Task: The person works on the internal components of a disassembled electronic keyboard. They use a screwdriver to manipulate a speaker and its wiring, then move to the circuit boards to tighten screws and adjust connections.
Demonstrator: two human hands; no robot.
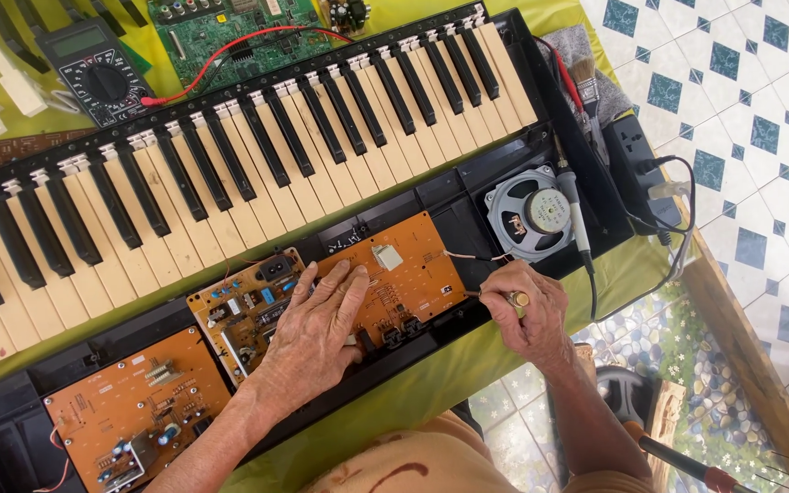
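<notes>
An opened electronic keyboard point(230, 173) lies across a green-covered table, its keys toward the far side. My left hand point(317, 333) rests flat on an orange circuit board point(404, 274) in the keyboard's black case. My right hand point(522, 310) is closed on a small tool with a yellowish handle point(518, 299), its tip pointing at the board's right edge. A second orange board point(239, 306) with blue parts lies just left of my left hand, and a third orange board point(134, 411) sits further left.
A round grey speaker point(530, 215) sits in the case right of the board, with a soldering iron point(573, 210) lying over it. A multimeter point(93, 68) and green board point(239, 32) lie beyond the keys. A black power strip point(639, 160) sits at right.
</notes>
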